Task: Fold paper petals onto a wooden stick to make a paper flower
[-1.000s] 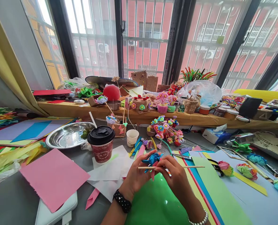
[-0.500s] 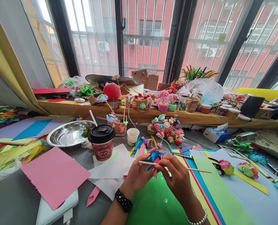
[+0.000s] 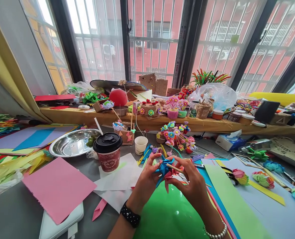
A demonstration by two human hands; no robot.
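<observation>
– Two hands work on one piece. Where is it, and how is it held?
– The paper flower (image 3: 163,168) is held above the green sheet (image 3: 167,215), between both hands. The left hand (image 3: 147,181) pinches its blue petals with closed fingertips. The right hand (image 3: 192,186) grips the wooden stick (image 3: 174,168), whose tip is at the flower's centre.
– How far along is the work?
– Folding looks complete. The stick does not appear fully seated, so mounting seems unfinished. Finished flowers (image 3: 240,177) lie well apart to the right.
</observation>
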